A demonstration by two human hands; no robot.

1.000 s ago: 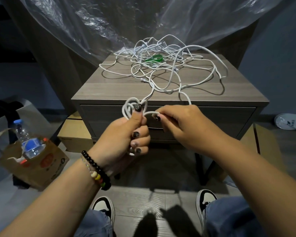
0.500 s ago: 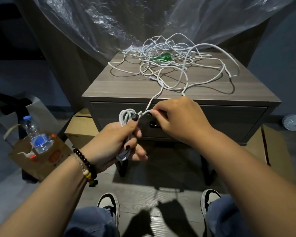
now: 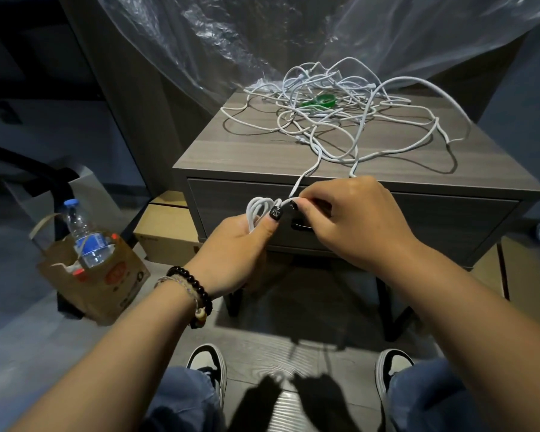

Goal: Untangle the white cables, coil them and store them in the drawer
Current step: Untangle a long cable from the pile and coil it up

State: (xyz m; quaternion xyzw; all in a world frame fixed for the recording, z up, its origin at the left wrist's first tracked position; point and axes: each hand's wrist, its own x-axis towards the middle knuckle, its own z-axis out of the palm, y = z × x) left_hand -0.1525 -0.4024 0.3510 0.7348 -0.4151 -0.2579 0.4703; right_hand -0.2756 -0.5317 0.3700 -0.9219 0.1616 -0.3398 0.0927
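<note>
A tangle of white cables [image 3: 334, 120] lies spread over the top of a grey wooden nightstand [image 3: 219, 154]. One cable runs off the front edge down to my hands. My left hand [image 3: 234, 244] grips a small coil of white cable [image 3: 259, 208], loops sticking up above the thumb. My right hand [image 3: 353, 219] pinches the same cable just right of the coil, in front of the closed drawer [image 3: 449, 226]. The drawer's dark handle [image 3: 300, 226] is partly hidden behind my right hand.
A green object [image 3: 320, 100] sits inside the tangle. Clear plastic sheeting [image 3: 262, 35] hangs behind the nightstand. A brown paper bag [image 3: 106, 282] with a water bottle [image 3: 81, 232] stands on the floor at left. Cardboard boxes [image 3: 166, 232] lie beside the nightstand. My shoes [image 3: 206, 363] are below.
My view has shifted left, so the nightstand sits further right. Both hands stay close together on the cable, and my left fingers have closed more tightly round the coil.
</note>
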